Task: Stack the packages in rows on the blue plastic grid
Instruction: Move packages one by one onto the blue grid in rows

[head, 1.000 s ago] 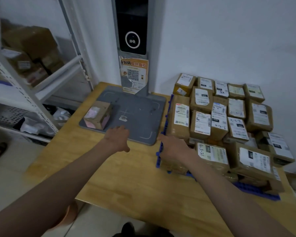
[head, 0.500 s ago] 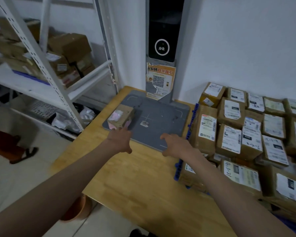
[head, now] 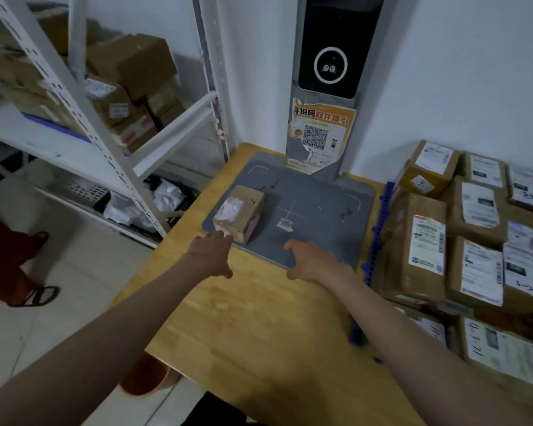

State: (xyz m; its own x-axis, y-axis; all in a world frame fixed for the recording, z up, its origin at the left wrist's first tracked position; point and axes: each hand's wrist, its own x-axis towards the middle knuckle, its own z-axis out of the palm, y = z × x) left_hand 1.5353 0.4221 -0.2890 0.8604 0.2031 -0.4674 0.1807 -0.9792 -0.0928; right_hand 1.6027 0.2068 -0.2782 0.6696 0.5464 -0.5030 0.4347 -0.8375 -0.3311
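While both arms reach forward over the wooden table (head: 259,327), the scene stands as follows.

Left hand: the left hand (head: 211,255) is held palm down at the near left corner of the grey scanner pad (head: 320,216); its fingers are spread and relaxed, its fingertips at or just short of the near bottom edge of the small box, and whether they touch it cannot be told. It holds nothing.

Right hand: the right hand (head: 314,262) hovers palm down over the near edge of the pad; its fingers are loosely bent and apart, with nothing in them.

Small box: the small cardboard box (head: 239,212), taped, with pink patches on its near faces, sits on the left part of the pad, apart from the stack.

Stacked packages: brown labelled packages (head: 474,241) lie in rows on the right, white shipping labels facing up.

Blue plastic grid: the blue plastic grid (head: 380,210) shows as a strip of edge between the pad and the packages, which lie on it.

Scanner post: a grey post with a black screen (head: 330,47) and an orange QR-code notice (head: 319,136) rises from the far side of the pad.

Shelving: a white metal rack (head: 83,118) on the left holds more cardboard boxes.

Floor: a sandalled foot (head: 36,296) stands on the tiles at the left.
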